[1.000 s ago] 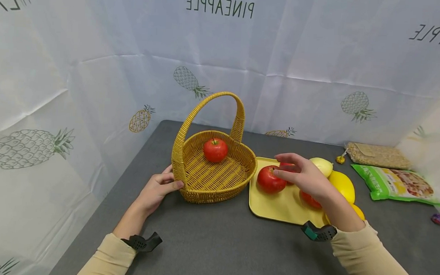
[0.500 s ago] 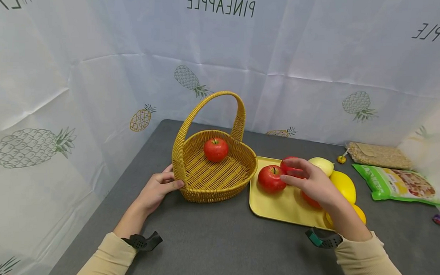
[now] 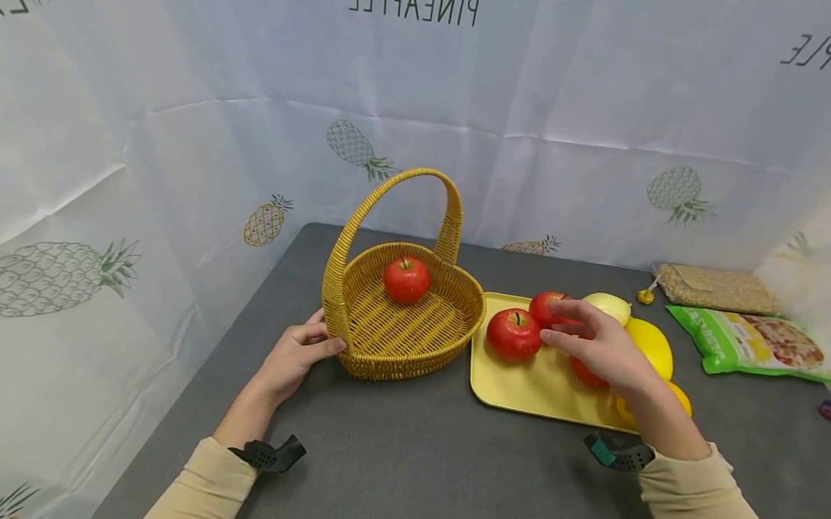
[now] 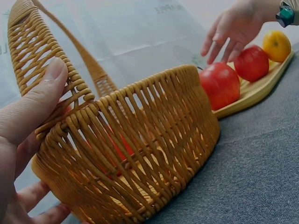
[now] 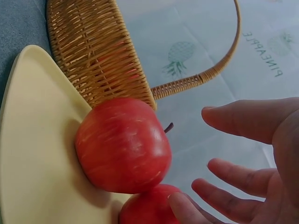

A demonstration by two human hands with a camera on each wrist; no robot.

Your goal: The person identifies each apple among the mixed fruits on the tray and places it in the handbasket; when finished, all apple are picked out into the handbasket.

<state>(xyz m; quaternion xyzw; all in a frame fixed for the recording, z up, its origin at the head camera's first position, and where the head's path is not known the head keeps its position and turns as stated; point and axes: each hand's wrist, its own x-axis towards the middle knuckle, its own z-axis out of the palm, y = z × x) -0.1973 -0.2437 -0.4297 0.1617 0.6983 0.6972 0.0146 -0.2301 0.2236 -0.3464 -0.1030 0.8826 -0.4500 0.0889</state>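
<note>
My left hand (image 3: pixel 295 361) grips the left side of a heart-shaped wicker basket (image 3: pixel 401 368), with the thumb on the weave at the foot of its tall handle. One red apple (image 3: pixel 406 280) lies inside the basket. To its right is a pale yellow tray (image 3: pixel 521 397) bearing red apples and yellow fruit. My right hand (image 3: pixel 601 348) hovers over the tray, fingers spread and nothing in them. Its thumb is close to the front-left apple (image 5: pixel 124 144); the fingers overlap a second apple (image 3: pixel 546 306) behind. A third apple (image 3: pixel 588 374) is partly hidden under the hand.
On the tray's right side sit a pale yellow fruit (image 3: pixel 608 306), a longer yellow one (image 3: pixel 651 346) and an orange-yellow one (image 3: pixel 680 400). Beyond the tray are a bag of grains (image 3: pixel 720 289), a green packet (image 3: pixel 770 344) and small wrapped items. A pineapple-print curtain (image 3: pixel 422 76) backs the table.
My right hand has drawn a little right and down, off the front-left apple, whose stem now shows. The left hand and basket have stayed in place.
</note>
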